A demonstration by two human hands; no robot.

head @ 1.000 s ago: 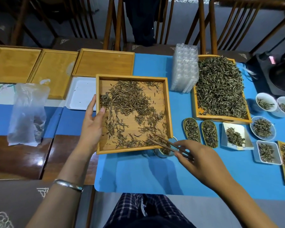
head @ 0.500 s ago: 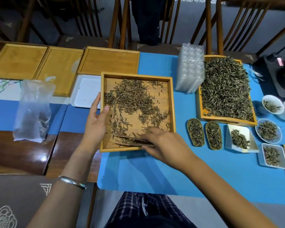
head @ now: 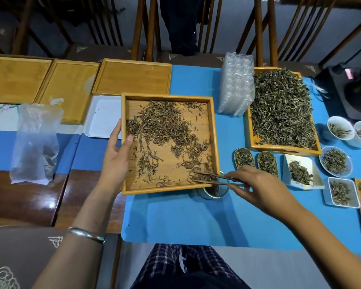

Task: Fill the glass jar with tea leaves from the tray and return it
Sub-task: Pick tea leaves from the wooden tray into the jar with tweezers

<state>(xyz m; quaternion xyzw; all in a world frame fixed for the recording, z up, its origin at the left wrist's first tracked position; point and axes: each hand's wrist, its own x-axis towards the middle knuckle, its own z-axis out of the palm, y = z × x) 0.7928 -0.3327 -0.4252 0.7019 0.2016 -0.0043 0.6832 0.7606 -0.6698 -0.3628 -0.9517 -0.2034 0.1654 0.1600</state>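
Note:
A square wooden tray strewn with brown tea leaves is held raised at its left rim by my left hand, thumb over the edge. Under the tray's near right corner stands the glass jar, partly hidden by the tray, with some leaves inside. My right hand pinches wooden tweezers whose tips lie among the leaves at that corner, just above the jar's mouth.
A heaped tray of green tea stands at the right, clear plastic lids beside it. Small dishes of tea crowd the right edge. Three empty wooden trays and a white tray lie behind; a plastic bag sits left.
My right hand swept the tweezers from the tray's near middle back to the near right corner over the jar. The left hand kept its hold on the tray.

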